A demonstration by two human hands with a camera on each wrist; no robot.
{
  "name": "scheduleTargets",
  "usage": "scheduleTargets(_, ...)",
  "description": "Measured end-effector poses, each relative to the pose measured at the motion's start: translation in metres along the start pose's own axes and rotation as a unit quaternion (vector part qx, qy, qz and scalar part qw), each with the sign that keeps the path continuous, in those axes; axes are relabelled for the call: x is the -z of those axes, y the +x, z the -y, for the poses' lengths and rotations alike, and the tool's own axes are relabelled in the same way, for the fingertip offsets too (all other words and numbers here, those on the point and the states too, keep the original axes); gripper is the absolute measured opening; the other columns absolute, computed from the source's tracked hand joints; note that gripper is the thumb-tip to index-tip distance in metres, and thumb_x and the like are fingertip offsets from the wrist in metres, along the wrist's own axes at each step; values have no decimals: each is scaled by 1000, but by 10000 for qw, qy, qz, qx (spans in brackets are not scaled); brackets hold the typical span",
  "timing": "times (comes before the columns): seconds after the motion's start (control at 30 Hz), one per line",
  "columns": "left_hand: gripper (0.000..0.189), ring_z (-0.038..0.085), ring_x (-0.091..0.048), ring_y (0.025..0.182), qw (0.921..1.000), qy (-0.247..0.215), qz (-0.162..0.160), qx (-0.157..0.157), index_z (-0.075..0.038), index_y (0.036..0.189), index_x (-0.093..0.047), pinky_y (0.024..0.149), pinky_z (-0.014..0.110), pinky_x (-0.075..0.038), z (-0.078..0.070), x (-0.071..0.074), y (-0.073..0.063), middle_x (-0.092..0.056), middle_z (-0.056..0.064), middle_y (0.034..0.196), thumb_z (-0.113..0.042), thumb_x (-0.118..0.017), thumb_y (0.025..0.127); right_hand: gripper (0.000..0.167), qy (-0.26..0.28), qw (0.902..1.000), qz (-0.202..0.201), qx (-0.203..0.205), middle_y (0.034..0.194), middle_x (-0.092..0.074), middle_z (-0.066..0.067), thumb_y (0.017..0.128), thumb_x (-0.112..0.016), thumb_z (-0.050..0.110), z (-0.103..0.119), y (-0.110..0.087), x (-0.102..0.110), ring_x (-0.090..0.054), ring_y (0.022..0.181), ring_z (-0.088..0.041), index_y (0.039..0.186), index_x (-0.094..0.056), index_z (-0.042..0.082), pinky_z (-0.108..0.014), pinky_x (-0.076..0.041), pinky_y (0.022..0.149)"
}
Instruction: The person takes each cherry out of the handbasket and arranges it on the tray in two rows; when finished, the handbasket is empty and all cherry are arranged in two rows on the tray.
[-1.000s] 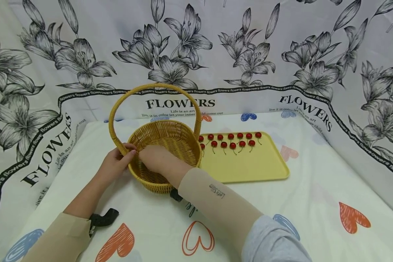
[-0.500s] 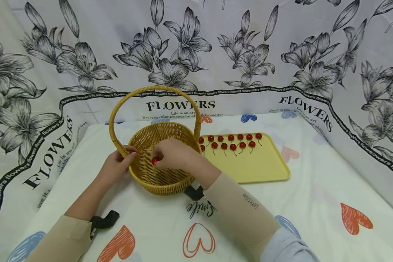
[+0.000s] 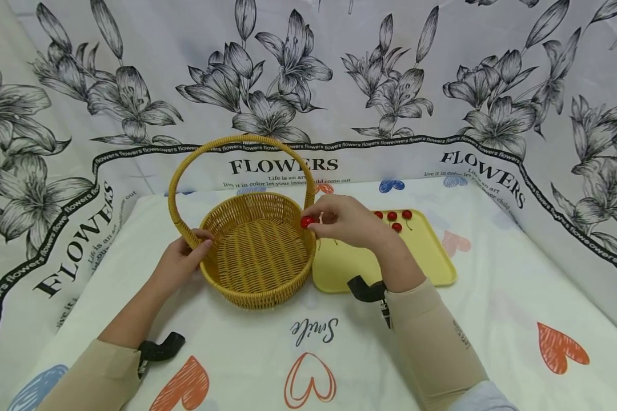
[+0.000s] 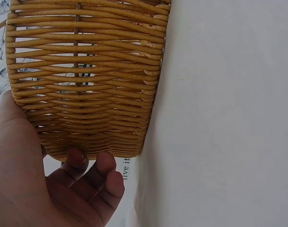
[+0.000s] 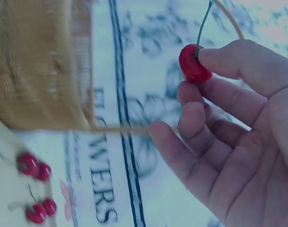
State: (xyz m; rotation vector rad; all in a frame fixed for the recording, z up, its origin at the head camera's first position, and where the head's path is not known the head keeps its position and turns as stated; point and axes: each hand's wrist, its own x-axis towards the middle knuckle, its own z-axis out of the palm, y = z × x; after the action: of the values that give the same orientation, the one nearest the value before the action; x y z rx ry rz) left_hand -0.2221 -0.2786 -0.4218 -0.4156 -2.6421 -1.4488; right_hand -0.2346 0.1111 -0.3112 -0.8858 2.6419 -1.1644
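A round wicker basket (image 3: 259, 291) with a tall arched handle stands at centre-left in the head view, its woven bottom in sight. My left hand (image 3: 182, 260) holds its left rim at the foot of the handle. In the left wrist view the fingers (image 4: 106, 163) curl beside the woven wall. Between thumb and fingertips, my right hand (image 3: 352, 222) pinches a red cherry (image 3: 307, 221) by the basket's right rim. The right wrist view shows this cherry's green stem (image 5: 204, 28) pointing up. Beneath the right hand lies a yellow tray (image 3: 416, 265), partly covered.
Several cherries (image 3: 407, 214) with stems lie along the tray's far side, some hidden behind the right hand. A white cloth (image 3: 226, 354) with printed hearts covers the table. Behind it hangs a flower-print curtain (image 3: 283, 51).
My right hand has come out of the basket and moved right to its right rim, still pinching the cherry. My left hand and the basket have stayed nearly in place.
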Motion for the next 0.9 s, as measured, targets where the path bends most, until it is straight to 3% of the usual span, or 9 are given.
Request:
scheduleTargets(0.13,38,13,-60,88,10000,-24,26,53,-3,135,-57,67,27,-52,1,0,-3,-64,22,120,-30,-53,109,28,-35,9992,-189,-350,108,-66,-3,100,-68,18,-17,-8,17,-60,73,-22,127,-72,14,-36,-51,62)
scheduleTargets(0.4,38,12,-60,92,9999,25,-56,79,-1,134,-57,69,25,-53,1,1,-6,-63,21,122,-29,-53,109,33,-10,9923,-745,-985,120,-66,-8,99,-69,22,-62,-21,49,-66,88,-26,130,-70,12,-36,-51,63)
scheduleTargets(0.67,38,10,-61,90,10000,15,-27,43,-2,135,-57,68,26,-54,-2,0,-2,-63,22,121,-29,-53,109,39,-92,9738,-1277,-1877,126,-62,-14,98,-69,26,-112,-50,80,-62,100,-31,133,-65,8,-43,-45,83)
scheduleTargets(0.9,39,10,-60,91,9999,81,-20,66,-1,135,-57,69,24,-54,-3,-3,1,-63,23,122,-29,-52,109,39,-189,9526,-1501,-2638,132,-58,-18,100,-66,25,-150,-76,91,-53,112,-34,133,-63,4,-47,-43,95)
